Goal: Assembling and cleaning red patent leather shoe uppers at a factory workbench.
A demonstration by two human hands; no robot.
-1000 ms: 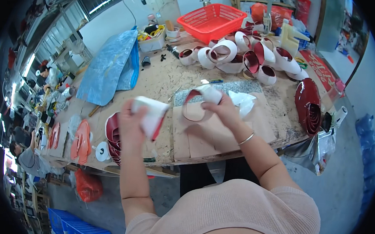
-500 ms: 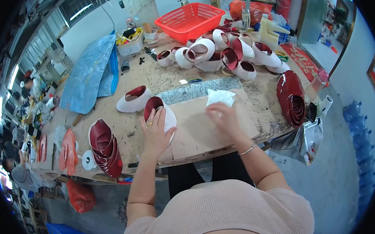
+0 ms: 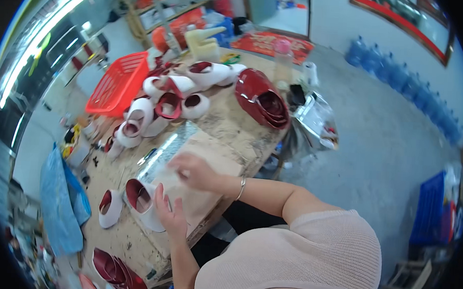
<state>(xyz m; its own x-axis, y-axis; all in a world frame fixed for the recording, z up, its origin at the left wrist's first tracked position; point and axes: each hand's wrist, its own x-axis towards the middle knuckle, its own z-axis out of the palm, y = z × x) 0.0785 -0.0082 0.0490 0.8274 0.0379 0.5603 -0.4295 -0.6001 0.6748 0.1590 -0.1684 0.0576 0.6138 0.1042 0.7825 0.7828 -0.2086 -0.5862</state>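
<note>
While my left hand [image 3: 172, 220] is hovering spread beside shoe [image 3: 148, 218], kinda risking bumping it into other shoe [image 3: 115, 214]; right hand [image 3: 194, 172] blurring, can't tell if pinching anything.

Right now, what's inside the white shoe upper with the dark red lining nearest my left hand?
Inside the white shoe upper nearest your left hand, dark red lining shows through the opening. The deeper end is covered by the upper itself and can't be seen.

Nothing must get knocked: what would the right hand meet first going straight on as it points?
Crossing the grey slab, the right hand would probably meet the small tool first, though its height is unclear.
</note>
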